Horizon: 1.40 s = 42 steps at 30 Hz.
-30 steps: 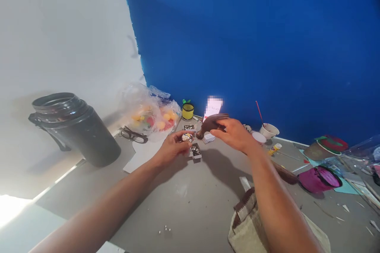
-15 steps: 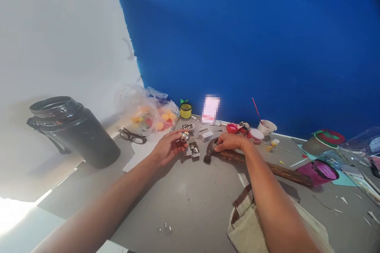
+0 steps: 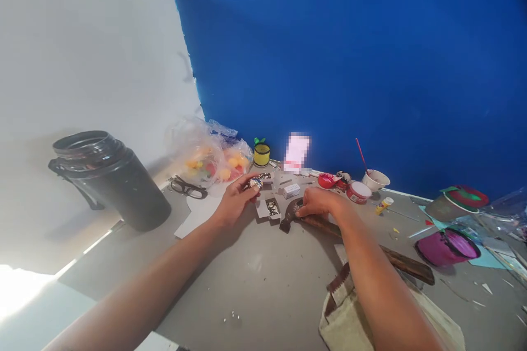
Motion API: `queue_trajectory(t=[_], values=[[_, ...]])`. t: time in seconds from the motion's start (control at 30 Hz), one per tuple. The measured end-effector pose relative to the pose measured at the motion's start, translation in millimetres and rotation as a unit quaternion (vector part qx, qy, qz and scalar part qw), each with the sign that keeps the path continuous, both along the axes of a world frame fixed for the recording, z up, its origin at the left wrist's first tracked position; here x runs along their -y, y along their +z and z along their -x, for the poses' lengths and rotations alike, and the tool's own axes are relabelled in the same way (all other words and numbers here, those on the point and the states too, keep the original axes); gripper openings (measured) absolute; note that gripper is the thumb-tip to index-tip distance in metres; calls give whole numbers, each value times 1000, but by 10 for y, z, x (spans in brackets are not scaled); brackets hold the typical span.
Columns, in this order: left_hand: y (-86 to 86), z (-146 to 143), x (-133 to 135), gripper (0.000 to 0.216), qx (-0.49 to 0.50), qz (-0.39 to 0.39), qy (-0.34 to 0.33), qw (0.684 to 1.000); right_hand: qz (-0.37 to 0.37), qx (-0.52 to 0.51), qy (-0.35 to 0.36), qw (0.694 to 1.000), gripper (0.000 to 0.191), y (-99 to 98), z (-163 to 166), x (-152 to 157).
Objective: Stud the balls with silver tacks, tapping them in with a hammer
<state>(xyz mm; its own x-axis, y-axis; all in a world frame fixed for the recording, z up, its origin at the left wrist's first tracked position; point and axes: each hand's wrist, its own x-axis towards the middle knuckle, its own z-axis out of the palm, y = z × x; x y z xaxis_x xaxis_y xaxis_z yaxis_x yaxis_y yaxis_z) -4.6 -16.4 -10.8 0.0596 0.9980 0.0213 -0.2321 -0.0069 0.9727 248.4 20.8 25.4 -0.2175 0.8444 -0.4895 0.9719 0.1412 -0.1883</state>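
My left hand (image 3: 239, 197) is closed around a small shiny silver ball (image 3: 256, 183), thumb across its near side. My right hand (image 3: 317, 203) grips a hammer (image 3: 287, 221) close to its dark metal head. The hammer's wooden handle runs back to the right beneath my forearm. Between the hands lies an open small white box (image 3: 272, 208) filled with shiny silver bits. A second box of silver bits (image 3: 265, 176) sits behind it, partly covered by my left hand. Next to the hammer head is a closed white carton (image 3: 291, 191).
A dark flask (image 3: 119, 186) and glasses (image 3: 189, 187) stand left, near plastic bags (image 3: 214, 162). Behind are a yellow pot (image 3: 262, 154) and a blurred upright phone-like object (image 3: 296, 152). At right are a paper cup (image 3: 375, 180), purple pot (image 3: 448, 247) and cloth bag (image 3: 341, 307).
The hammer has turned slightly in my right hand, its handle end coming nearer to me. My left thumb has shifted over the silver ball. The whole view has moved a little.
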Motion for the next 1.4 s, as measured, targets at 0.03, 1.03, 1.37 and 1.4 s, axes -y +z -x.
queue_trajectory(t=[0.03, 1.03, 1.37, 1.4], values=[[4, -1, 7, 57, -43, -28, 29, 998, -24, 10, -3, 1000, 27, 23, 18, 18], [-77, 3, 53, 49, -297, -212, 175, 914, -226, 7, 191, 955, 20, -313, 851, 263], [8, -8, -16, 55, 109, -9, -19, 994, -195, 1, 190, 962, 26, -305, 893, 288], [10, -7, -23, 58, 133, 9, -27, 991, -193, 4, 187, 963, 26, -304, 896, 291]])
